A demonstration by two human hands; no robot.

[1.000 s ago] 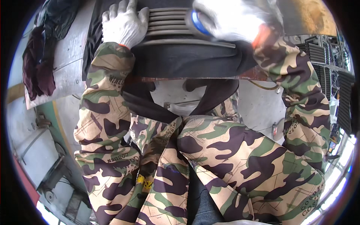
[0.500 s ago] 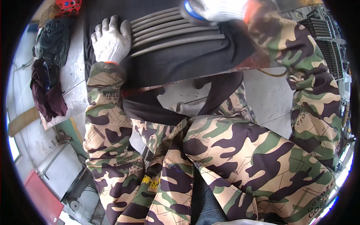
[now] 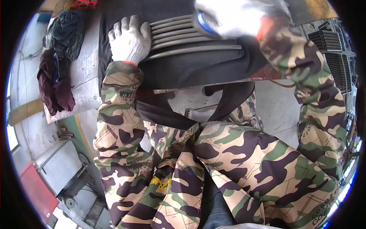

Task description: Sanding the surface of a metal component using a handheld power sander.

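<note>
Several slightly curved grey metal rods (image 3: 194, 50) lie side by side on a black cloth (image 3: 179, 70). My left hand (image 3: 130, 41), in a white knit glove, presses flat over their left ends with its fingers spread; those ends are hidden. Over the right part of the rods is my right hand (image 3: 234, 17), also in a white glove and blurred by motion. It grips a rounded thing with a blue rim (image 3: 206, 23), whose kind I cannot make out. The rods' far right ends are partly behind this hand.
The cloth covers a worktable whose red-brown edge (image 3: 263, 74) shows at right. Left of it, dark green cloth (image 3: 65, 32) and maroon cloth (image 3: 55, 84) lie on a pale metal surface. Black slatted metal parts (image 3: 331, 57) are stacked at far right. A red case (image 3: 84, 4) sits at far left.
The whole view has shifted, so the table and my left hand appear farther right. My right hand has moved slightly toward me over the rods with the blue-rimmed thing. My left hand stays on them.
</note>
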